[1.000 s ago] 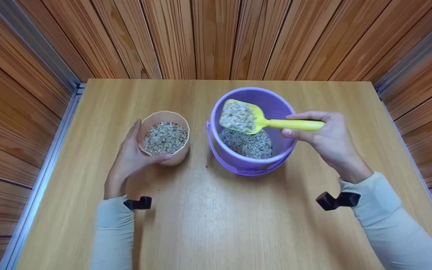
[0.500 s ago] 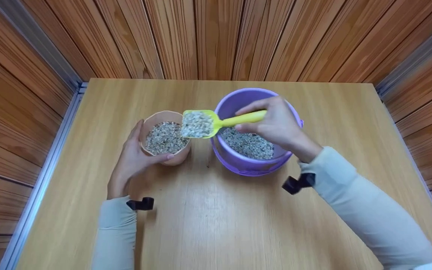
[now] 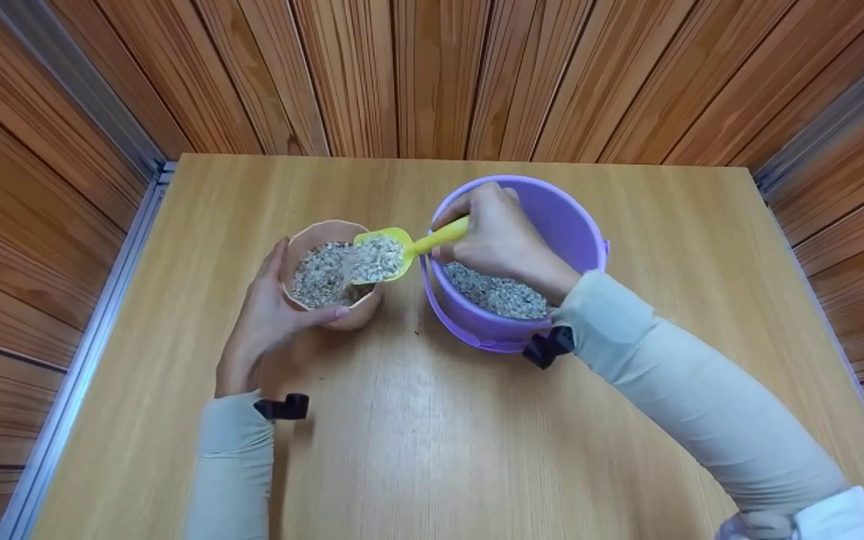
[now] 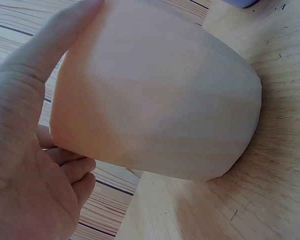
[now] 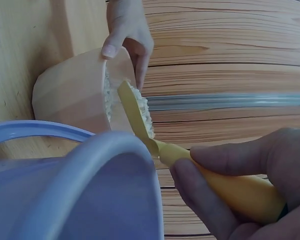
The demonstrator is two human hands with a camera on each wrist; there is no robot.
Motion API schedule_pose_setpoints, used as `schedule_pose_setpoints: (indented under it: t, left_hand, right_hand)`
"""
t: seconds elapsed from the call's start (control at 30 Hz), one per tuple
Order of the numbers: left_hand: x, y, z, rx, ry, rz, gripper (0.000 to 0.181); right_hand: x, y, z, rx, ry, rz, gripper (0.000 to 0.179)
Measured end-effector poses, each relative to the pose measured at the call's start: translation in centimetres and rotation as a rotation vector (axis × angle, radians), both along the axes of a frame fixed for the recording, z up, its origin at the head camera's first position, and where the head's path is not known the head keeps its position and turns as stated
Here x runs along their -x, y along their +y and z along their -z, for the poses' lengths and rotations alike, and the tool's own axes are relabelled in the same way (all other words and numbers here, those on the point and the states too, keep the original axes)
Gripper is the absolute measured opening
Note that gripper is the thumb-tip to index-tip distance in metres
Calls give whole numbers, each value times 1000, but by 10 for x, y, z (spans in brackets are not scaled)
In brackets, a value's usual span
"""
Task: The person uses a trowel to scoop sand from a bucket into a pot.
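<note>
My left hand (image 3: 261,315) grips the rim of a peach faceted pot (image 3: 353,319), thumb on the near side and fingers round the far left. Grey gravel (image 3: 316,277) partly fills the pot. Over the bucket's left rim, my right hand (image 3: 496,236) holds a small yellow shovel (image 3: 436,238) by its handle. The shovel's blade, heaped with pale gravel (image 3: 378,259), reaches over the pot's right rim and tips, and some gravel slides off into the pot. In the right wrist view, the yellow handle (image 5: 225,187) lies between thumb and fingers.
A purple bucket (image 3: 574,217) stands right of the pot, with more gravel (image 3: 503,292) inside and its handle (image 3: 439,304) hanging down at the front left. The wooden table (image 3: 417,435) is bounded by wood-panelled walls (image 3: 432,75). A few dark specks lie between pot and bucket.
My right hand has carried the loaded shovel leftward from above the bucket to the pot, where gravel now falls from the blade. My left hand stays on the pot.
</note>
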State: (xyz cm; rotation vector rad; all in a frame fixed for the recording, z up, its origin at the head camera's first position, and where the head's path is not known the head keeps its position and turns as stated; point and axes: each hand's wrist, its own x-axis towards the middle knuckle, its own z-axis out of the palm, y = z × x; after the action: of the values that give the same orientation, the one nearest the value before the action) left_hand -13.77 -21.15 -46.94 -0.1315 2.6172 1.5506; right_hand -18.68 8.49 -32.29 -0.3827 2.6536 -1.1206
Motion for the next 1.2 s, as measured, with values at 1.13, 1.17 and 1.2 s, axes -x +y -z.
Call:
schedule_pose_setpoints:
  t: [1.13, 1.17, 1.2]
  left_hand:
    - [4, -3, 0, 12, 4, 29, 138]
    - [3, -3, 0, 17, 4, 29, 138]
    - [3, -3, 0, 24, -1, 28, 138]
  right_hand:
    - [-16, 3, -1, -22, 484, -190, 24]
    - [-16, 6, -2, -1, 489, -177, 24]
    - [-16, 8, -2, 21, 497, -164, 23]
